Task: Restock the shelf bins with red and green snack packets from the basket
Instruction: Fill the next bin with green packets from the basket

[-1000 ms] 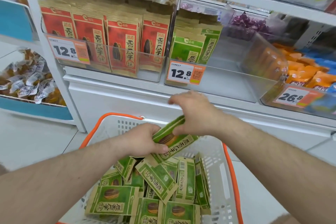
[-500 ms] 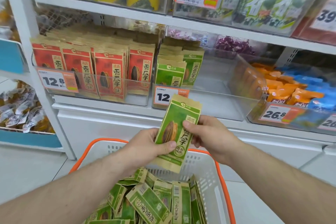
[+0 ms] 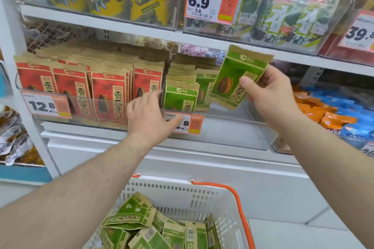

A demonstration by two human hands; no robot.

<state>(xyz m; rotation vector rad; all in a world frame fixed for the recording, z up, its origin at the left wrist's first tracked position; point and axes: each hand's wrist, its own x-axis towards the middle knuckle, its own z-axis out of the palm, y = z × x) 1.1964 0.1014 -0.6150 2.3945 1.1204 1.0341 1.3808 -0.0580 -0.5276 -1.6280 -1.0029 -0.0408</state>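
Head view: a person faces a white shop shelf, both arms stretched toward the clear bins.
Right hand (image 3: 271, 95): pinches one green packet (image 3: 236, 77), thumb on its front and fingers curled behind it, holding it upright and slightly tilted over the open part of the green bin (image 3: 232, 127).
Left hand (image 3: 150, 116): fingers fairly straight, reaching at the divider between the two bins; the thumb lies over the price tag (image 3: 189, 124) on the green bin's front. Fingertips are partly hidden, so whether they touch a packet I cannot tell.
Green bin: a short row of green packets in bin (image 3: 182, 98) stands at its left end; the right part holds none.
Red bin (image 3: 81, 111): packed with upright red packets (image 3: 109, 91), just left of the green ones.
Basket (image 3: 182, 192): white with an orange handle, below the shelf, holding a loose heap of green packets in basket (image 3: 141, 220).
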